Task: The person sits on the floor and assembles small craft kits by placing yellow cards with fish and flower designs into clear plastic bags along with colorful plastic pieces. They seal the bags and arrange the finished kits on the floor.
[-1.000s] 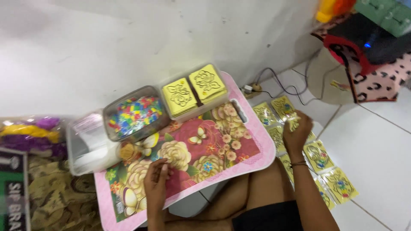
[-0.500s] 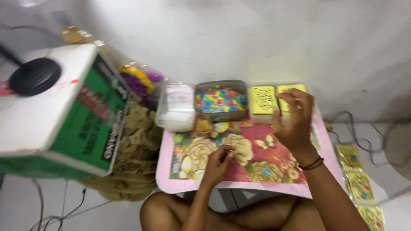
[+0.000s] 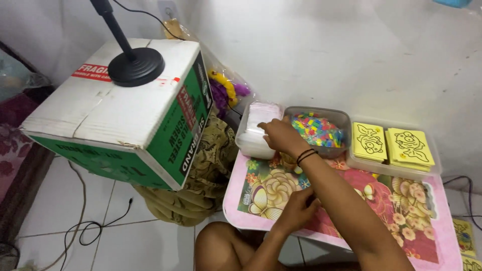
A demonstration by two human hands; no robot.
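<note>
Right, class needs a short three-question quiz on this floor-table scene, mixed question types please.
1. True or false: the right hand reaches to the white tub.
2. What lies in the clear tub of many colours: A beads, B coins, C leaves?
3. Where does the left hand rest?

Key: 1 true. 2 A. 3 On the flowered pink table, near its front edge.
</note>
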